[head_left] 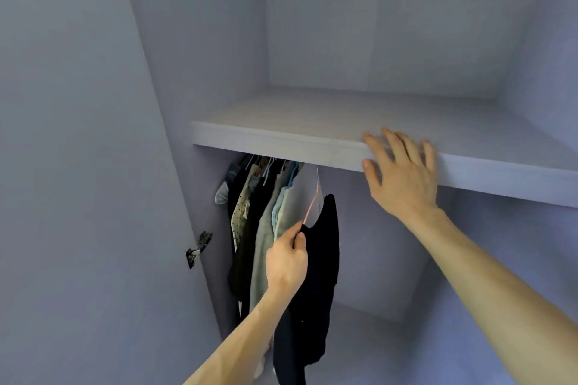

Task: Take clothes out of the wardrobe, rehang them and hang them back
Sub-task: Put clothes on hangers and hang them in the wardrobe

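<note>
Head view. The black garment (320,262) hangs on a pink hanger (312,205) at the right end of the row of clothes (262,228), below the shelf (281,131). Its long axis runs straight down. The hanger hook rises behind the shelf edge, and the rail is hidden.

The left hand (287,259) is the nearer hand. It sits just below and left of the hanger's lower end. Thumb and fingers are pressed together and pinch the near shoulder of the black garment at that end.

The right hand (403,172) holds nothing. Its fingers are spread and rest on the front edge of the shelf, up and to the right of the hanger.

Judgement: to come off, the hook must lift up and toward the person.
</note>
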### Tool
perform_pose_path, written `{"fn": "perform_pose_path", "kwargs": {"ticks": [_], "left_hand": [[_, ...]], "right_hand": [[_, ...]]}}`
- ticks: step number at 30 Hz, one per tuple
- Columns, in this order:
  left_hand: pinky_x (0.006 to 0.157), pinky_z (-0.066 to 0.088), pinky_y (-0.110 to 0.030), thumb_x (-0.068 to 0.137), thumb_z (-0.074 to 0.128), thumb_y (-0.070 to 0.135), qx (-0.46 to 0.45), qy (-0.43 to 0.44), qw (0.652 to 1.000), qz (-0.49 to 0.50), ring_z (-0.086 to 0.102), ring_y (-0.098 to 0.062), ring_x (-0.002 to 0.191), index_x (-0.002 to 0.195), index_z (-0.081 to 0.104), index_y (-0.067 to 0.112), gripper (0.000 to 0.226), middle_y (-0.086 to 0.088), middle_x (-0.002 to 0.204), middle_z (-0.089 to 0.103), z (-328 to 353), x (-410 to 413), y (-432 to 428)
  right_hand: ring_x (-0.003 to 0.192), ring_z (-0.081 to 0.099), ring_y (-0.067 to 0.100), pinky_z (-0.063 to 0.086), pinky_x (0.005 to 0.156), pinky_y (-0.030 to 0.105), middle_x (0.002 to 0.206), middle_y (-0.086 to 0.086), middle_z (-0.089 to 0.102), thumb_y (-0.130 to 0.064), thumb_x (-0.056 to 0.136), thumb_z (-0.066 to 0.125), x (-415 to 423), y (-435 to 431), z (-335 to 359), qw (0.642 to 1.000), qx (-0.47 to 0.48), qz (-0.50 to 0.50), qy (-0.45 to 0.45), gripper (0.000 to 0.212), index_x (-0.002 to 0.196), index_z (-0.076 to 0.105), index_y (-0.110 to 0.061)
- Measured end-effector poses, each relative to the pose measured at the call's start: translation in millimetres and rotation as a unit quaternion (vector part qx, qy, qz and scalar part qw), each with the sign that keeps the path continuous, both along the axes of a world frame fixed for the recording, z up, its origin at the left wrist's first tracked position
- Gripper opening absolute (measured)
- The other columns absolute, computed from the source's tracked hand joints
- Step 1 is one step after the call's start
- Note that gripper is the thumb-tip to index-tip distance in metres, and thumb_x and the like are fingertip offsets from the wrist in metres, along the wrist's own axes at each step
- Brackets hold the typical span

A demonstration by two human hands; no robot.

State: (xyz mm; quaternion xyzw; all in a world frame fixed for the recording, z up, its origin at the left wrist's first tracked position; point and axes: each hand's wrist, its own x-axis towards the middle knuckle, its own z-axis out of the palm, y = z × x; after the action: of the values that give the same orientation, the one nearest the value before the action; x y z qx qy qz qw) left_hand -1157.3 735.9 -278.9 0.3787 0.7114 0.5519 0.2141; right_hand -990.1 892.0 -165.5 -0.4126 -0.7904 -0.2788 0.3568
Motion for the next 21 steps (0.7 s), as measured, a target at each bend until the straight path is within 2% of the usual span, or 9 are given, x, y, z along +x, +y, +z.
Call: {"fn": "perform_pose_path", "kwargs": {"ticks": [2, 5, 6, 8, 10, 13, 14, 18, 21], "left_hand": [[0.093, 0.054, -0.028, 0.103, 0.045, 0.026, 0.007, 0.014, 1.000, 0.014, 0.066, -0.012, 0.109, 0.138, 0.057, 0.030, 0.037, 0.013, 0.119, 0.069, 2, -1, 21], [0.076, 0.046, -0.001, 0.103, 0.047, 0.023, 0.021, 0.011, 0.999, 0.029, 0.063, 0.010, 0.096, 0.138, 0.058, 0.027, 0.037, 0.033, 0.098, 0.061, 3, 4, 52], [0.071, 0.040, 0.005, 0.103, 0.047, 0.022, 0.028, 0.008, 0.999, 0.032, 0.061, 0.013, 0.098, 0.138, 0.058, 0.026, 0.037, 0.034, 0.098, 0.059, 3, 7, 60], [0.071, 0.035, 0.009, 0.103, 0.047, 0.022, 0.033, 0.016, 0.999, 0.040, 0.060, 0.006, 0.110, 0.138, 0.058, 0.026, 0.038, 0.024, 0.115, 0.065, 3, 11, 76], [0.079, 0.042, 0.001, 0.103, 0.046, 0.025, 0.034, 0.035, 0.998, 0.050, 0.063, -0.006, 0.110, 0.139, 0.057, 0.028, 0.038, 0.014, 0.118, 0.069, 4, 9, 94], [0.082, 0.056, -0.029, 0.102, 0.044, 0.027, 0.032, 0.042, 0.997, 0.058, 0.069, -0.013, 0.086, 0.139, 0.057, 0.032, 0.039, 0.010, 0.095, 0.073, 10, 3, 119], [0.081, 0.056, -0.031, 0.102, 0.044, 0.027, 0.031, 0.049, 0.996, 0.064, 0.068, -0.013, 0.084, 0.138, 0.057, 0.032, 0.039, 0.009, 0.093, 0.073, 11, 2, 127], [0.066, 0.046, -0.021, 0.101, 0.044, 0.025, 0.028, 0.073, 0.994, 0.082, 0.063, -0.003, 0.072, 0.137, 0.058, 0.035, 0.039, 0.011, 0.086, 0.071, 10, -4, 152], [0.058, 0.038, -0.018, 0.101, 0.044, 0.024, 0.003, 0.089, 0.992, 0.085, 0.052, 0.000, 0.064, 0.137, 0.057, 0.038, 0.041, 0.005, 0.091, 0.073, 6, -8, 167]], "right_hand": [[0.130, 0.048, 0.028, 0.027, 0.110, 0.048, 0.148, 0.007, 0.049, -0.041, 0.105, 0.038, -1, 14, -5, 0.998, 0.059, 0.020, 0.029, 0.046, 0.147, 0.047, -0.027], [0.125, 0.051, 0.028, 0.032, 0.104, 0.046, 0.142, 0.006, 0.054, -0.040, 0.103, 0.045, -1, 29, -10, 0.991, 0.114, 0.034, 0.056, 0.044, 0.144, 0.051, -0.027], [0.123, 0.052, 0.027, 0.033, 0.103, 0.046, 0.140, 0.006, 0.056, -0.040, 0.102, 0.046, -1, 32, -12, 0.989, 0.128, 0.035, 0.062, 0.044, 0.143, 0.053, -0.027], [0.120, 0.053, 0.027, 0.033, 0.103, 0.046, 0.136, 0.004, 0.058, -0.040, 0.100, 0.049, -3, 37, -15, 0.985, 0.149, 0.037, 0.073, 0.043, 0.141, 0.054, -0.027], [0.118, 0.054, 0.026, 0.033, 0.102, 0.046, 0.133, 0.003, 0.059, -0.040, 0.098, 0.050, -7, 42, -16, 0.983, 0.164, 0.039, 0.078, 0.043, 0.139, 0.055, -0.027], [0.114, 0.055, 0.026, 0.034, 0.100, 0.045, 0.130, 0.002, 0.060, -0.040, 0.096, 0.052, -14, 48, -16, 0.978, 0.190, 0.034, 0.085, 0.044, 0.137, 0.056, -0.028], [0.114, 0.055, 0.025, 0.034, 0.100, 0.045, 0.129, 0.001, 0.061, -0.041, 0.095, 0.052, -16, 49, -16, 0.976, 0.197, 0.032, 0.088, 0.044, 0.137, 0.057, -0.028], [0.113, 0.055, 0.024, 0.032, 0.101, 0.044, 0.126, 0.000, 0.063, -0.041, 0.093, 0.053, -19, 53, -17, 0.972, 0.213, 0.029, 0.093, 0.044, 0.134, 0.059, -0.028], [0.112, 0.055, 0.023, 0.032, 0.101, 0.043, 0.125, -0.001, 0.064, -0.042, 0.091, 0.054, -20, 55, -20, 0.970, 0.222, 0.024, 0.095, 0.044, 0.132, 0.061, -0.029]]}}
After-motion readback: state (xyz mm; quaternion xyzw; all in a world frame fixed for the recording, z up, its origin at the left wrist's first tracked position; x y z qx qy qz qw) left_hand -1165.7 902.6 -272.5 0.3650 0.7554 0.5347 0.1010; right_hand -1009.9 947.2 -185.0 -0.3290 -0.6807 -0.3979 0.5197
